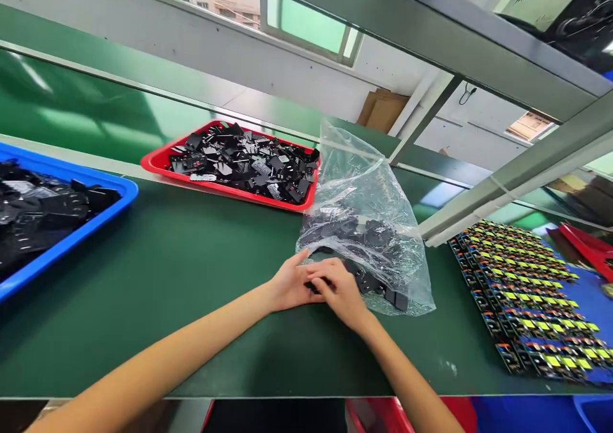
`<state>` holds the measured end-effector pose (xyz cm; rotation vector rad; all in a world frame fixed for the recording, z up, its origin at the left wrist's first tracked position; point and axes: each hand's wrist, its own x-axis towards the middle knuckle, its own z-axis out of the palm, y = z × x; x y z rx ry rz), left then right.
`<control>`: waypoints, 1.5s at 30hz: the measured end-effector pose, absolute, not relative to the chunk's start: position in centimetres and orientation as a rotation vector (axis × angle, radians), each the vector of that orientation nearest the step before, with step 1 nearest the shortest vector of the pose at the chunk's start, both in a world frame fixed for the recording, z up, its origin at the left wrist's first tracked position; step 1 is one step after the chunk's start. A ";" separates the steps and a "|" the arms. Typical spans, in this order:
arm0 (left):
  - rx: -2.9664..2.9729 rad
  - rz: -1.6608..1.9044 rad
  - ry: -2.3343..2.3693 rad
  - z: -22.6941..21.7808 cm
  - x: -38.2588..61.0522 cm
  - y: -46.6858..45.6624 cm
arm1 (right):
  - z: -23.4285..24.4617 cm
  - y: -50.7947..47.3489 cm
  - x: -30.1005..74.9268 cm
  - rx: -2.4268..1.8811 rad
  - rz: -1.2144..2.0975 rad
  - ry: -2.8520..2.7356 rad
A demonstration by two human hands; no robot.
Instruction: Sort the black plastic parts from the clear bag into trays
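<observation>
My left hand point(288, 284) and my right hand point(339, 290) meet on the green table point(191, 280), fingers pressed together around a small black plastic part point(317, 285) that shows between them. They sit at the open mouth of a clear plastic bag point(364, 209) that holds several black parts. A few of those parts point(395, 299) lie at the bag's front edge just right of my right hand.
A red tray point(153, 161) heaped with black parts stands behind, a blue tray point(103, 212) of black parts at the left. Rows of yellow-topped components point(527, 286) lie on a blue sheet at the right. A metal frame post point(517, 177) slants overhead.
</observation>
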<state>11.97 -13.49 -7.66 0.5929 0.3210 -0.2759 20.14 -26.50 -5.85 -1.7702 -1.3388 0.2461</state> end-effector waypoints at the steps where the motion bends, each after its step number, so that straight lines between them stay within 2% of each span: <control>1: 0.472 -0.256 0.357 -7.7 11.9 -13.5 | -6.2 -26.0 19.9 -1.805 0.179 -1.400; 7: 0.236 -0.081 0.371 -6.0 11.0 -13.2 | -6.2 -25.9 22.1 -2.200 -0.226 -1.433; 15: 0.279 -0.114 0.361 -6.2 11.2 -12.9 | -6.8 -29.1 23.8 -2.686 -0.208 -1.278; 22: 0.224 -0.068 0.358 -6.5 11.3 -12.9 | -7.2 -30.1 24.7 -2.383 0.249 -1.069; 30: 0.238 -0.127 0.379 -6.7 11.8 -13.3 | -5.7 -27.9 20.7 -2.012 0.244 -0.752; 37: 0.257 -0.134 0.389 -6.3 11.6 -13.2 | -6.1 -27.4 20.0 -1.660 0.558 -0.713; 40: 0.254 -0.138 0.366 -6.3 11.5 -13.0 | -5.6 -28.0 21.1 -1.724 0.471 -0.791; 43: 0.263 -0.143 0.363 -6.3 11.4 -12.9 | -4.8 -29.7 23.2 -2.003 0.253 -1.023; 45: 0.265 -0.150 0.361 -6.3 11.4 -12.8 | -4.3 -31.2 24.8 -2.196 0.266 -1.191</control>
